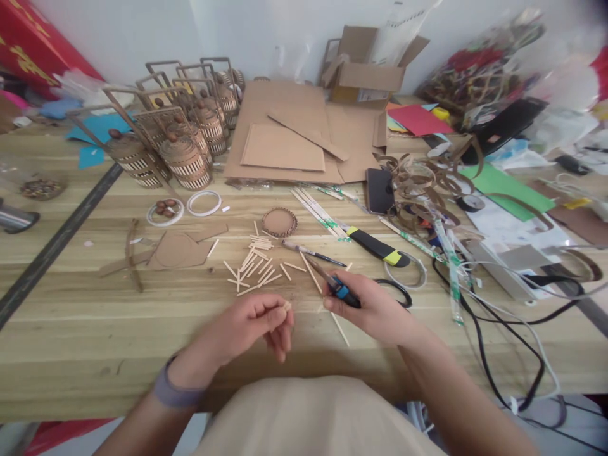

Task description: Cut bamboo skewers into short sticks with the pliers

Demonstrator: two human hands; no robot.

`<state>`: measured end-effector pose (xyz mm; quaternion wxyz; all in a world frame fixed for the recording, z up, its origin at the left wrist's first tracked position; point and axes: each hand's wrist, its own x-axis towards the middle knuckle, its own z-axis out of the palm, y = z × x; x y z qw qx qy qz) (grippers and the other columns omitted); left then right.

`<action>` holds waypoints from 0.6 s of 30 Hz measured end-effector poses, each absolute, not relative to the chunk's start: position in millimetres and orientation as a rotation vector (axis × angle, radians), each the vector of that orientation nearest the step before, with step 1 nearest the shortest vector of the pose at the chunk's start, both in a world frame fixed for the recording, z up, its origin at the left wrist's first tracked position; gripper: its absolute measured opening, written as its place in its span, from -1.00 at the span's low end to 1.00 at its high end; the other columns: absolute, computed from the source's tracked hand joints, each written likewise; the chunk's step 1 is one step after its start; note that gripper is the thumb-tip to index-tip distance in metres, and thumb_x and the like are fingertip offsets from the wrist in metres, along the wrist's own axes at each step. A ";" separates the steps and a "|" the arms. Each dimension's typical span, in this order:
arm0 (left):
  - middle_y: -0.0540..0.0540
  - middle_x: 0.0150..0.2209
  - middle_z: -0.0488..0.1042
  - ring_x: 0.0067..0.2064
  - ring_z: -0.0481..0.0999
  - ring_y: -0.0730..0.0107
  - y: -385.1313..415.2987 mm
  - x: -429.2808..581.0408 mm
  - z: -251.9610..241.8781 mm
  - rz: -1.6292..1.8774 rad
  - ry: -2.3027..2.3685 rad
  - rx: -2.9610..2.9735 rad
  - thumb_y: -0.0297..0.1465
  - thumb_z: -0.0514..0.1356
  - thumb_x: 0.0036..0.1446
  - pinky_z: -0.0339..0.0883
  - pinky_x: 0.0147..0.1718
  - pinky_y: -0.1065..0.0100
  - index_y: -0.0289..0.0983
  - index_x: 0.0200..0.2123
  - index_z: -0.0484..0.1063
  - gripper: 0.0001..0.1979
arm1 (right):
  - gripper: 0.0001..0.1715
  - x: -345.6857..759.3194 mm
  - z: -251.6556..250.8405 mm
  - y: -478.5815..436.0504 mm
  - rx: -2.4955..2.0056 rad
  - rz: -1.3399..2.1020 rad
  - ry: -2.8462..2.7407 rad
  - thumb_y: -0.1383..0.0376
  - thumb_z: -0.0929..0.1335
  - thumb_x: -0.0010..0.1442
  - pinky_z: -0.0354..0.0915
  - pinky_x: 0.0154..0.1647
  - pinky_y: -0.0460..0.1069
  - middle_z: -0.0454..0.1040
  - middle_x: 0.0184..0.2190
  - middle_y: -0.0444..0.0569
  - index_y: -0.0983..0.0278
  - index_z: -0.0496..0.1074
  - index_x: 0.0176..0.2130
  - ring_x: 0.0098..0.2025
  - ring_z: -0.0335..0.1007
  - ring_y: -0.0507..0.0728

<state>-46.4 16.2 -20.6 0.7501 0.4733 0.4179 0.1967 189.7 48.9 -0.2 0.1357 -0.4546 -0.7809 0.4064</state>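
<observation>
My left hand (259, 326) is pinched, thumb against the forefinger, on a short piece of pale wooden stick (287, 306). My right hand (370, 307) is wrapped round a hand tool with a blue-and-black handle (342, 291); its narrow brownish tip points up and left, and its exact kind is unclear. Under that tip lies a longer thin wooden stick (311, 273), with another stick (339, 326) below. Beyond my left hand are scattered short cut sticks (254, 261). Farther back sits a round cardboard disc (278, 223) with a dark beaded rim.
A black-and-yellow utility knife (375, 246), a pen (316, 253) and a tape roll (408, 272) lie past my right hand. Several woven lantern-like baskets (185, 161) stand back left. Cardboard sheets (285, 149) are behind; cables (484, 342) and brown strips (418, 180) fill the right.
</observation>
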 end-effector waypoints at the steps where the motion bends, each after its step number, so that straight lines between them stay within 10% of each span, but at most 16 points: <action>1: -0.03 -0.48 0.52 -0.47 0.53 0.38 16.9 -44.8 -22.0 0.472 0.949 0.963 0.04 0.17 0.13 0.31 -0.43 0.39 -0.26 -0.35 0.36 -0.56 | -0.80 189.8 2.7 48.4 -1.306 1.194 -2.252 0.16 0.29 0.27 0.22 -0.34 -0.07 0.41 -0.42 -0.13 0.23 0.31 -0.33 -0.38 0.31 0.06; 18: -0.11 -0.42 0.57 -0.35 0.60 0.22 26.1 -19.1 -30.2 0.399 0.933 0.963 0.10 0.28 -0.04 0.38 -0.30 0.25 -0.29 -0.34 0.44 -0.47 | -0.67 168.4 -7.4 41.1 -1.207 1.207 -2.277 0.40 0.30 0.23 0.36 -0.13 0.01 0.56 -0.14 0.00 0.23 0.35 0.01 -0.14 0.50 0.16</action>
